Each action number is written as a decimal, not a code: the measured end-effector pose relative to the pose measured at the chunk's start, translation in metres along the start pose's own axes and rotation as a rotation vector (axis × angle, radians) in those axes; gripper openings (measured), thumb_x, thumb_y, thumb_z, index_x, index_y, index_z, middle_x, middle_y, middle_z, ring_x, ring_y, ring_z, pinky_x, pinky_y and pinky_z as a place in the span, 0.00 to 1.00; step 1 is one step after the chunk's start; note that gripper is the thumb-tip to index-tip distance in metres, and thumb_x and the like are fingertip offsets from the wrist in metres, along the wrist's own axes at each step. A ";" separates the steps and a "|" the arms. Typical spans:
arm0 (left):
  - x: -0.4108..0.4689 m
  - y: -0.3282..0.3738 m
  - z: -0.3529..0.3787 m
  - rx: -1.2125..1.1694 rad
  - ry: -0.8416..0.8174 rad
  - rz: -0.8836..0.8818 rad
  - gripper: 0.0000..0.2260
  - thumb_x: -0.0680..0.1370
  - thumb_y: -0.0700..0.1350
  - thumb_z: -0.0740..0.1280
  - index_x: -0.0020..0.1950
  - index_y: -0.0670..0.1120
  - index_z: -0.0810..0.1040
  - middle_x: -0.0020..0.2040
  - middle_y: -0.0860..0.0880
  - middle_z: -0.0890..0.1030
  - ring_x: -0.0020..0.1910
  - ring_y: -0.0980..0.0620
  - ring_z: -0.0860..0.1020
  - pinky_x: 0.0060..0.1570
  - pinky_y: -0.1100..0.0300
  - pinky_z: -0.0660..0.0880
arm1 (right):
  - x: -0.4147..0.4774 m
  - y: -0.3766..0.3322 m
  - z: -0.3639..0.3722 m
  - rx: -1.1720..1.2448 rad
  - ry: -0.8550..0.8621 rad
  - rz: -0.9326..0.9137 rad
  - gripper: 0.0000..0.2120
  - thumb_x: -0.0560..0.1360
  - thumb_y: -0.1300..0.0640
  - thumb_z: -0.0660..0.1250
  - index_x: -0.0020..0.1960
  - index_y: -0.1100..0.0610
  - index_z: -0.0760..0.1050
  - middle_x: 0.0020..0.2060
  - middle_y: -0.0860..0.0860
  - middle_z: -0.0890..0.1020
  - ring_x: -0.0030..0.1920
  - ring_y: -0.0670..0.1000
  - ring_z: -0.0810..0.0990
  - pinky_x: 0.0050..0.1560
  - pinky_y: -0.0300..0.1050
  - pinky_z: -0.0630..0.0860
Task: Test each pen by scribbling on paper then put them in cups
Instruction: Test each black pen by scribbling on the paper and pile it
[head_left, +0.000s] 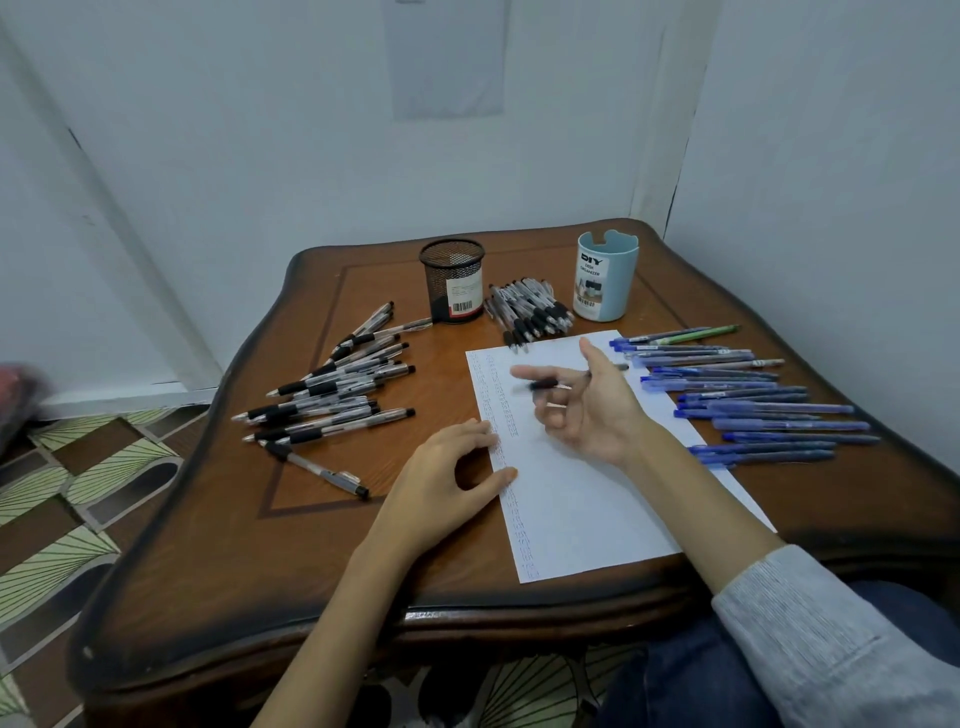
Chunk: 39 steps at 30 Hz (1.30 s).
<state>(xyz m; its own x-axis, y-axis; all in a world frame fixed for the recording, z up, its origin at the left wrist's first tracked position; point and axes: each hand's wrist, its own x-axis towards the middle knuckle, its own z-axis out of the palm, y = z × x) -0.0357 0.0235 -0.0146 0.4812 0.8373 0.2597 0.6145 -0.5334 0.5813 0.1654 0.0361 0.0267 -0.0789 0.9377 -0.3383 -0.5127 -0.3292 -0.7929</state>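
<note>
The right hand (582, 410) is raised over the paper (571, 509), palm turned up and fingers loosely spread. A black-grip pen (545, 385) is pinched lightly between the fingers. The left hand (441, 483) holds nothing; its bent fingertips and thumb press the paper's left edge onto the desk (337, 561).

Recommended procedure:
- Roll the pen into a writing grip.
- Lower the tip onto blank paper beside the existing scribble columns.
- Maintain left-hand pressure so the sheet cannot slide.

Beyond the right hand stand a black mesh cup (453, 280) and a blue cup (605, 275). No pens protrude from either cup, and the blue cup's interior is hidden.
</note>
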 end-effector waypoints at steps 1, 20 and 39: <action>0.000 0.000 0.000 -0.004 -0.003 -0.008 0.22 0.74 0.56 0.70 0.66 0.50 0.77 0.69 0.55 0.73 0.69 0.63 0.66 0.62 0.75 0.57 | 0.002 0.001 0.001 -0.038 0.039 -0.006 0.36 0.80 0.37 0.50 0.42 0.63 0.85 0.27 0.53 0.75 0.27 0.47 0.73 0.25 0.35 0.68; 0.000 0.001 0.000 -0.093 0.007 -0.059 0.22 0.72 0.56 0.72 0.64 0.50 0.78 0.68 0.55 0.74 0.69 0.62 0.67 0.70 0.57 0.66 | 0.018 0.037 0.013 -0.835 0.498 -0.539 0.18 0.76 0.58 0.69 0.30 0.58 0.68 0.24 0.55 0.76 0.23 0.49 0.78 0.23 0.38 0.70; -0.001 0.001 0.003 -0.079 0.007 -0.051 0.23 0.73 0.55 0.71 0.66 0.49 0.76 0.69 0.54 0.73 0.70 0.63 0.65 0.70 0.62 0.62 | 0.023 0.040 0.010 -0.883 0.400 -0.571 0.12 0.72 0.68 0.66 0.32 0.66 0.68 0.25 0.58 0.69 0.21 0.46 0.77 0.27 0.41 0.70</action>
<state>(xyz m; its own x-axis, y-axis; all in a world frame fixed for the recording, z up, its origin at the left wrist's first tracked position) -0.0340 0.0221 -0.0165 0.4462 0.8640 0.2333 0.5867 -0.4793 0.6528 0.1342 0.0456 -0.0075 0.3351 0.9254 0.1768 0.4113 0.0251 -0.9112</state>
